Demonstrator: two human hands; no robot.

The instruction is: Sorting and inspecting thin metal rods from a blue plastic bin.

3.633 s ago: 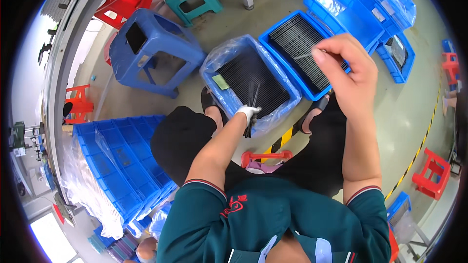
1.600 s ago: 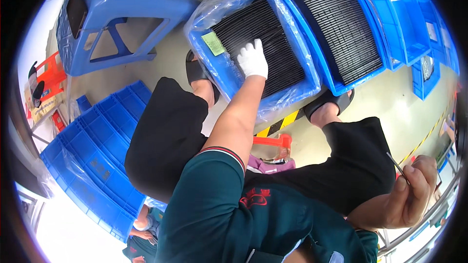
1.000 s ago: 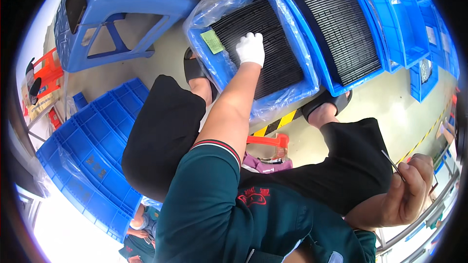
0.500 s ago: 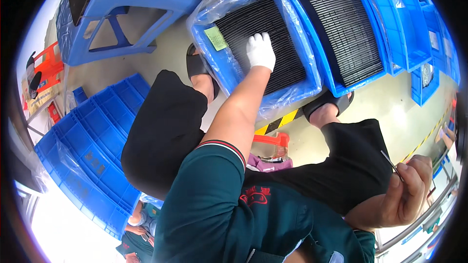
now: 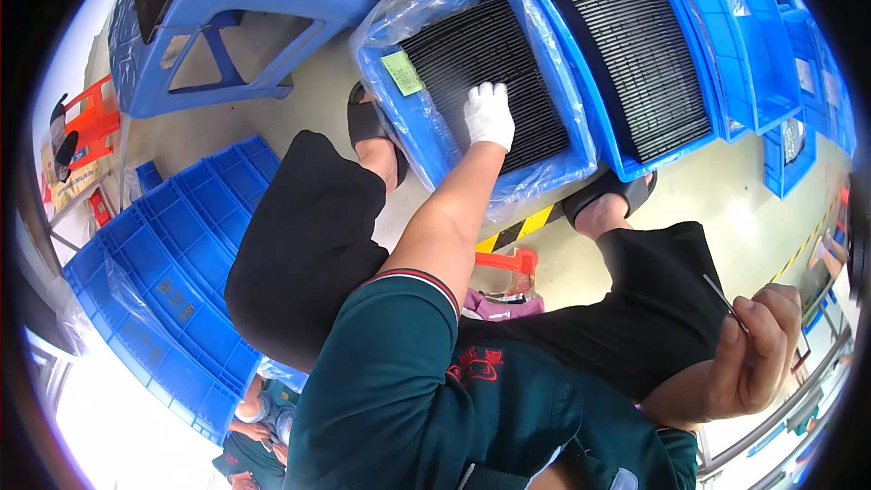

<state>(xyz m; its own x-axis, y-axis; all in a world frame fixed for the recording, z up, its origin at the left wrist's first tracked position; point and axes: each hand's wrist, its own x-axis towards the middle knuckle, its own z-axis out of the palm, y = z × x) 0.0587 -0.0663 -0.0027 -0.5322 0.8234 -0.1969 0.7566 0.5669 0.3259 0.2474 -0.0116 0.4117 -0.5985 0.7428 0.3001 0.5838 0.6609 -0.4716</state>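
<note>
My left hand [image 5: 490, 116], in a white glove, rests low over rows of thin black strips [image 5: 531, 68] inside a plastic-lined blue crate [image 5: 361, 36]. Its fingers curl downward and their tips are hidden, so what they grip, if anything, does not show. A green paper label [image 5: 402, 73] lies at the left of those rows. My bare right hand [image 5: 760, 354] is raised at the lower right, well away from the crates. Thumb and fingers pinch a slim metallic rod [image 5: 717, 290], which points up and left.
Another blue crate [image 5: 599, 141] of black strips stands to the right, with more blue bins [image 5: 771, 54] beyond. At left are a blue plastic stool [image 5: 209, 27] and stacked blue crates [image 5: 163, 281]. Yellow-black tape [image 5: 515, 229] and a red plastic item [image 5: 522, 263] lie between my feet.
My left hand has come slightly nearer and to the right over the black strips. The right hand has shifted only a little, still pinching the metallic rod.
</note>
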